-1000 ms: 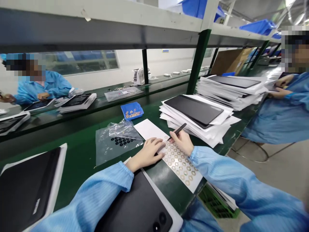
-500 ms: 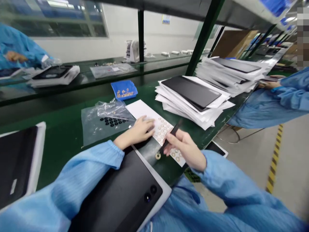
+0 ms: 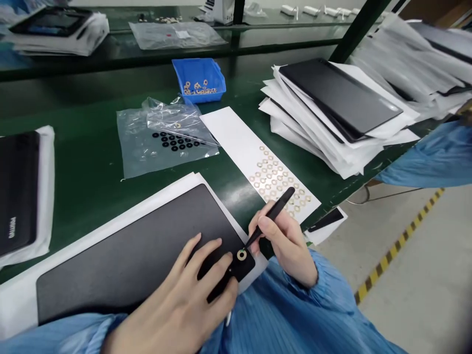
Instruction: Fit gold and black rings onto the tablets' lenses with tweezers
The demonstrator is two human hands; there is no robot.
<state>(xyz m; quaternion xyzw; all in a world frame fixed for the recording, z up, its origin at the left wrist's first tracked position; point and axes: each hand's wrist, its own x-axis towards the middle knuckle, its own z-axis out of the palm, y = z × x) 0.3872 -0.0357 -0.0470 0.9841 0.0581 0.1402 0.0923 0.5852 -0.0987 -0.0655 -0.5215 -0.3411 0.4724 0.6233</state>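
Left hand [image 3: 184, 295]: spread over the flat black rectangular panel [image 3: 140, 241], fingers resting on it, clasping nothing.
Right hand [image 3: 287, 241]: pinching slim black tweezers [image 3: 276, 209], tips slanting down to the small tan ring [image 3: 238, 256].
Ring: over the panel's rounded right end; I can't tell whether it touches.
Supply: more rings on the long white sheet [image 3: 228, 130], flat on the green table [image 3: 84, 157].
Handling: I'd best press lightly so the panel can't slide, and keep the ring level.
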